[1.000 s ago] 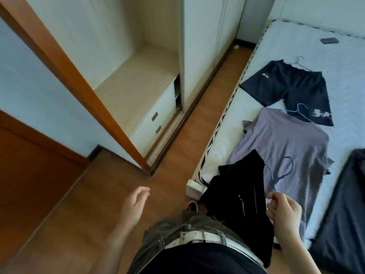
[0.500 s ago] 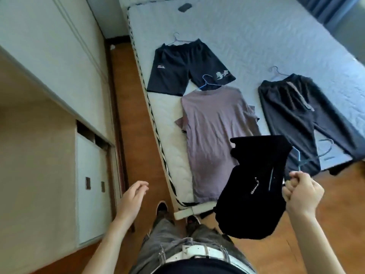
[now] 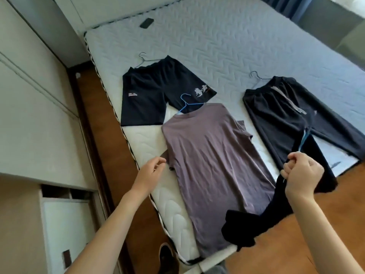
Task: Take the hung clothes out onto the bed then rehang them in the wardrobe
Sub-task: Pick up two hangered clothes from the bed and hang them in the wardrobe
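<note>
Fingers (image 3: 288,167): right hand (image 3: 302,175) clenches black garment (image 3: 243,226) | left hand (image 3: 152,171) slack, empty | I'd lay it flat, 3 o'clock of shirt (image 3: 213,155).

The quilted bed (image 3: 237,46) carries navy shorts (image 3: 154,95), a mauve T-shirt (image 3: 213,165) beside them, dark trousers (image 3: 286,115) further right, and a small dark object (image 3: 146,22) near its far edge.

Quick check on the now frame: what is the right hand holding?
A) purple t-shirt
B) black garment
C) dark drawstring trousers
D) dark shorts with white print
B: the right hand has its fingers curled in a grip on the black garment, which droops from it, while the purple t-shirt, shorts and trousers lie flat on the bed.
</note>
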